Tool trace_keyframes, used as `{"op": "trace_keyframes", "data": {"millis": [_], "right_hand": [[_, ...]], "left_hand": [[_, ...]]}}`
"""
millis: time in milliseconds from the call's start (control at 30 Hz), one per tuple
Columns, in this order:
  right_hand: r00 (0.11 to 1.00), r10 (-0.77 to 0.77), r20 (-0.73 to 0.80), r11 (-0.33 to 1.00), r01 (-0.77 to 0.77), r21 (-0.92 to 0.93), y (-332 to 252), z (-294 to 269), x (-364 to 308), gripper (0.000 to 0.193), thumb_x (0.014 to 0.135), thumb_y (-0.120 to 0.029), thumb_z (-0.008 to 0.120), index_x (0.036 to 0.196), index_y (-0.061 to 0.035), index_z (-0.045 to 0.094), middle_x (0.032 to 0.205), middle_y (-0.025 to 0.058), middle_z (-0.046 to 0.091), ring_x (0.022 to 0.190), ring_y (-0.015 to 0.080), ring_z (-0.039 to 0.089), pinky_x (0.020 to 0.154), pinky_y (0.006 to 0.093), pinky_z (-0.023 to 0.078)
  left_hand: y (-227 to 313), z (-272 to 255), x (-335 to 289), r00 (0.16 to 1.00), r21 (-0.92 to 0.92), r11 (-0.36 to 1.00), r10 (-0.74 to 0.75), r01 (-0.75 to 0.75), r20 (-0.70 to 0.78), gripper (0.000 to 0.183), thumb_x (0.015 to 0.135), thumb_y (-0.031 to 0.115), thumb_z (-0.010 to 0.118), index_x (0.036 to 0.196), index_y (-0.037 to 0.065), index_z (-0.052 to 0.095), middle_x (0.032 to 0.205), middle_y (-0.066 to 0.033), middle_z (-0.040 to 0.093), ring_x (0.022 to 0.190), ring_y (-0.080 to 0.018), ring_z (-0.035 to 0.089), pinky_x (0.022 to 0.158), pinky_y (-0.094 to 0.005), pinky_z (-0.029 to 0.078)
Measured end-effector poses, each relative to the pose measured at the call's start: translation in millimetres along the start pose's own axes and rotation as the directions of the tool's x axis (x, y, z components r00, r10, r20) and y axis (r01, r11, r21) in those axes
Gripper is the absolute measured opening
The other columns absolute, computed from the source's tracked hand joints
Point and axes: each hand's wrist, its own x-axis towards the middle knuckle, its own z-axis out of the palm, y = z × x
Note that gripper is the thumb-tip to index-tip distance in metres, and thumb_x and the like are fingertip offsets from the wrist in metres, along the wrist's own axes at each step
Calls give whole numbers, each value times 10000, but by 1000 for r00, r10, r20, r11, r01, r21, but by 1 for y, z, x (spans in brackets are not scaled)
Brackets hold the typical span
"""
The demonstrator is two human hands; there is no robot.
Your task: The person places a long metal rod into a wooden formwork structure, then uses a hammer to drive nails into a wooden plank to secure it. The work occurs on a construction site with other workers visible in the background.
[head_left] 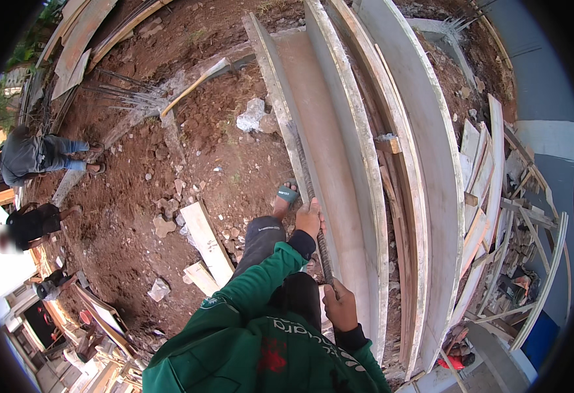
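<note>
My left hand [308, 219] is closed around the middle of a dark ribbed steel bar [304, 167]. Lower down, my right hand [340, 306] grips the bar near its close end. The bar slants away from me along the left edge of a long trough-shaped form [323, 124] with wooden side boards. Its far tip lies against the form's left side board [277, 78]; whether it is wedged in there I cannot tell. Green sleeves with dark cuffs cover both my arms. My sandalled foot [287, 194] stands on the soil just left of the bar.
More long boards [424, 131] run parallel on the right, beside a pile of scrap timber [490, 177]. Loose planks [206, 242] and a pale stone chunk [252, 115] lie on the soil. A wooden-handled tool [195, 86] rests farther off. Several people, including one in grey [31, 156], are at left.
</note>
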Motion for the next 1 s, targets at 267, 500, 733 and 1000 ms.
{"op": "trace_keyframes", "data": {"millis": [267, 500, 733, 1000], "right_hand": [[982, 100, 160, 964, -136, 230, -138, 22, 86, 223, 990, -243, 517, 1095, -51, 559, 611, -35, 445, 471, 35, 375, 409, 204, 308], [950, 208, 235, 915, -274, 295, -231, 30, 118, 289, 997, -254, 507, 1226, -80, 533, 654, -24, 434, 466, 41, 353, 408, 204, 304], [940, 250, 233, 926, -303, 227, -273, 28, 114, 309, 998, -253, 499, 1241, -63, 521, 675, -13, 440, 482, 51, 374, 411, 208, 314], [948, 238, 211, 938, -280, 204, -281, 30, 114, 254, 997, -241, 499, 1186, -74, 530, 647, -22, 425, 474, 45, 363, 405, 204, 303]], "left_hand": [[128, 10, 74, 976, 3, 987, 162, -163, -144, 307, 982, 322, 503, 857, 41, 492, 620, -44, 474, 441, -149, 456, 387, -315, 409], [206, 25, 107, 972, -66, 980, 177, -189, -156, 317, 963, 251, 540, 771, 5, 481, 587, -81, 500, 389, -187, 483, 336, -355, 426], [223, 31, 107, 974, -154, 972, 151, -177, -169, 325, 945, 231, 562, 737, -4, 477, 563, -90, 499, 380, -192, 476, 330, -364, 420], [235, 37, 97, 974, -105, 987, 99, -122, -202, 294, 948, 252, 562, 777, 16, 523, 581, -61, 501, 399, -167, 463, 355, -334, 407]]}}
